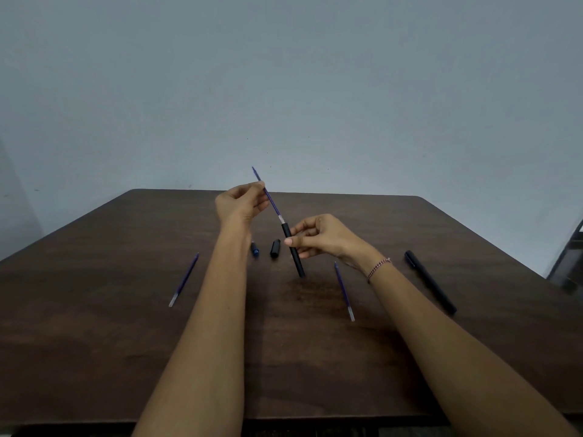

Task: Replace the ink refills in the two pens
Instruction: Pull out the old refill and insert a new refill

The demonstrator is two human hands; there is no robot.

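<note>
My right hand (318, 236) grips a black pen barrel (295, 255), tilted above the table. A blue ink refill (271, 200) sticks out of the barrel's upper end, and my left hand (241, 203) pinches it near the top. On the table lie two more blue refills, one at the left (184, 280) and one below my right wrist (344, 291). A second black pen (430, 282) lies whole at the right. A black cap (275, 248) and a small blue piece (255, 250) rest between my arms.
The dark brown wooden table (94, 342) runs to a pale grey wall behind. A dark chair or frame (568, 260) shows past the table's right edge.
</note>
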